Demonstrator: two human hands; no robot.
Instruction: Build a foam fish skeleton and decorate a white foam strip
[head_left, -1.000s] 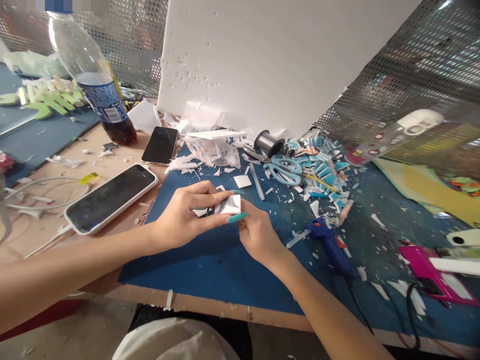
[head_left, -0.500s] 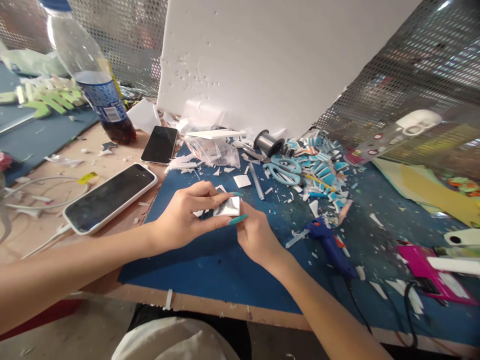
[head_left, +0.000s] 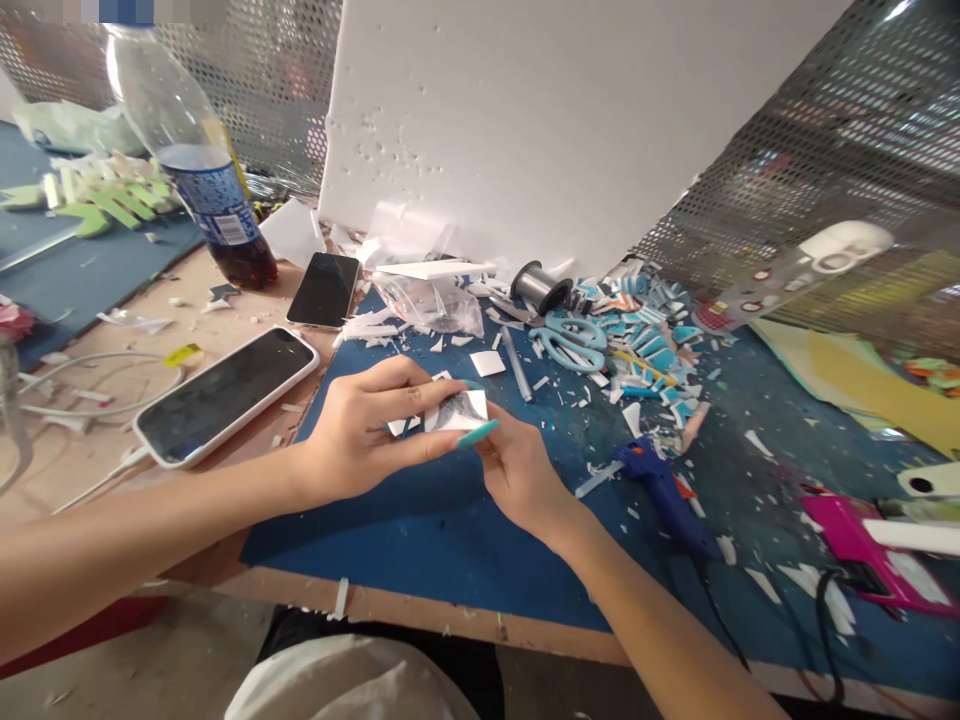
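Note:
My left hand (head_left: 371, 420) is closed on a small piece with a shiny silver face and white edges (head_left: 466, 408), pinching it between thumb and fingers with long teal nails. Curled against the right end of that piece is my right hand (head_left: 521, 465); its fingertips are partly hidden behind it. Both hands are held over the blue mat (head_left: 420, 540). Just beyond them lie a white square scrap (head_left: 487, 363) and a translucent glue stick (head_left: 517, 366).
Light-blue scissors (head_left: 571, 342), a spool of thin line (head_left: 540, 288) and a heap of blue-white scraps (head_left: 649, 335) lie behind. To the right is a blue glue gun (head_left: 667, 500) with a cord. Two phones (head_left: 229, 395) and a cola bottle (head_left: 217, 215) stand left.
The view has shifted slightly, moving everything a little to the right. The silver piece is tilted a bit differently between my fingers, and both hands keep their hold.

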